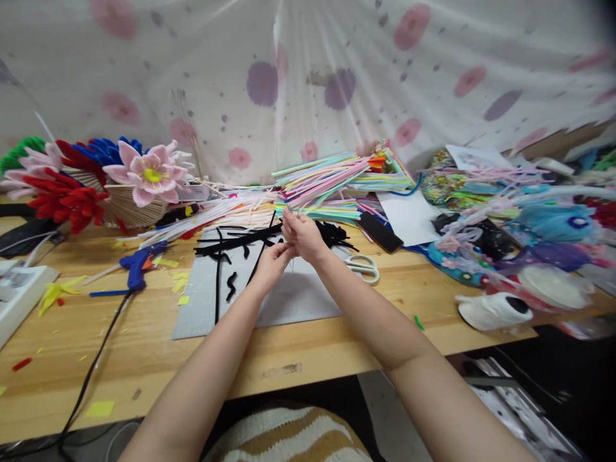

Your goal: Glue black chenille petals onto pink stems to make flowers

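Observation:
My left hand (272,264) and my right hand (303,235) meet above a grey mat (298,298), both with fingers pinched. Between them are thin wire-like strands (292,264), with short ends hanging below the fingertips; their exact kind is too small to make out. Just behind the hands lies a bundle of black pipe cleaners (240,240), partly hidden by them. Loose black pieces, one of them a short wavy piece (231,286), rest on the mat to the left. White-handled scissors (364,268) lie at the mat's right edge, partly behind my right forearm.
A blue glue gun (137,266) with a trailing cord lies left. Pipe-cleaner flowers (150,174) stand back left. Pastel pipe cleaners (327,183) are piled at the back, near a black phone-like slab (380,231). A white thread spool (495,312) lies right.

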A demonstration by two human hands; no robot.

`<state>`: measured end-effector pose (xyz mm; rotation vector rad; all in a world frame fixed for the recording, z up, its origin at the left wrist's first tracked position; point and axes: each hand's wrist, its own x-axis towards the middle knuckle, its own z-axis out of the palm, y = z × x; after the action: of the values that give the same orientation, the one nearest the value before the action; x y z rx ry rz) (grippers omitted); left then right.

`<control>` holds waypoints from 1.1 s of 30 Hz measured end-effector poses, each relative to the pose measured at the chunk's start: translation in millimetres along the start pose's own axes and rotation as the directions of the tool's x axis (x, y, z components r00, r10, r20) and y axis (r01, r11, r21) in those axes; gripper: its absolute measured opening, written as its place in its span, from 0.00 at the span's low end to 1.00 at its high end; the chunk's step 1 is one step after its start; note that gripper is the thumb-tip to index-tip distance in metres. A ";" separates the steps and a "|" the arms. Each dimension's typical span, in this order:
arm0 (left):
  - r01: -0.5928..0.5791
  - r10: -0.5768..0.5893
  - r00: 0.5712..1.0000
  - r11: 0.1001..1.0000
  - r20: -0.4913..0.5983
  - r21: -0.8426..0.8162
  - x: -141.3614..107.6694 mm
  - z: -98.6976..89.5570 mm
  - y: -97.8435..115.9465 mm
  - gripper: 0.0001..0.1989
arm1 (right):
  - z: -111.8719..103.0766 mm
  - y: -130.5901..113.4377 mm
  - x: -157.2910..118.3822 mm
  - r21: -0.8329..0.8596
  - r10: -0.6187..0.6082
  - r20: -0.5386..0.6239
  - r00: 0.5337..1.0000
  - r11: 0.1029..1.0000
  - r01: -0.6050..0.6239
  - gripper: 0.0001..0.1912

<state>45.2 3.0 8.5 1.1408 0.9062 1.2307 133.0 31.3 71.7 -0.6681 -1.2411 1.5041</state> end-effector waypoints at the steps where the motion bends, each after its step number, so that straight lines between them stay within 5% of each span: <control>1: 0.010 -0.011 0.999 1.000 0.031 0.013 -0.2 0.5 0.7 0.12 | -1.0 -0.6 -2.1 -0.012 -0.030 -0.006 1.000 0.999 0.030 0.26; 5: 0.078 -0.086 0.989 0.995 0.121 0.065 -3.8 -3.4 3.1 0.13 | -4.3 4.3 -9.5 -0.005 -0.079 -0.003 0.997 0.997 0.079 0.23; 19: -0.006 -0.020 0.996 0.958 0.089 0.286 -7.8 -10.5 -42.6 0.11 | -21.7 24.2 -27.7 -0.004 0.072 -0.047 0.996 0.997 -0.072 0.23; 26: -0.150 0.120 0.988 0.897 0.096 0.416 0.2 -9.9 -26.5 0.08 | -9.8 17.0 -24.0 -0.171 -0.025 -0.019 1.000 0.985 0.021 0.24; 33: -0.100 0.092 0.995 0.898 0.039 0.428 -0.4 -11.8 -32.6 0.07 | -11.2 31.9 -23.5 -0.140 -0.008 -0.027 1.000 0.990 0.005 0.21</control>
<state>41.3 5.5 -25.9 1.5604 1.1563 1.1248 138.9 15.5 34.1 -0.7731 -1.3355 1.4075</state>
